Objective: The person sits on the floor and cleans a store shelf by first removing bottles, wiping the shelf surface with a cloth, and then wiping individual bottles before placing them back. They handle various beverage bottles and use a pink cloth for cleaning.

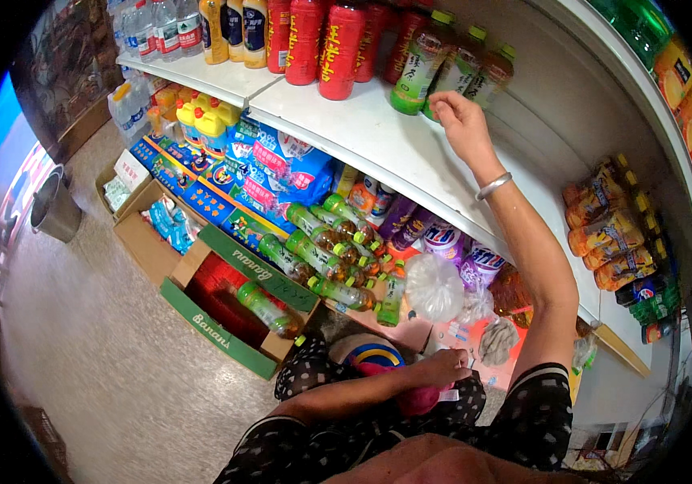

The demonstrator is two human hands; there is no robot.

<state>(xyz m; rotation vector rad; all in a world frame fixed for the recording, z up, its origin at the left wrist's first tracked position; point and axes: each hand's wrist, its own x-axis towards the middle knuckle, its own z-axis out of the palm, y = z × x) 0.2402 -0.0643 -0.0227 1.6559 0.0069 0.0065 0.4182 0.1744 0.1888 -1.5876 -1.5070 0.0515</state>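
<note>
My right hand (461, 126), with a silver bangle on the wrist, is raised over the white shelf (346, 118). Its fingers are curled beside the bases of several green tea bottles (413, 72) with lime caps. Whether the fingertips touch a bottle is hidden. Low over my lap, my left hand (446, 366) has bent fingers, and its grip is unclear. A pink cloth (415, 400) lies under that forearm. Before me, more green tea bottles (315, 257) lie in a heap on cartons, and one bottle (270, 310) rests across an opened banana carton (200, 323).
Red drink bottles (341, 51) stand on the shelf left of the teas. Orange drink bottles (603, 212) fill the right end. Detergent packs (279, 160) and a clear plastic bag (435, 287) sit below the shelf edge. A metal bucket (55, 206) stands on the floor.
</note>
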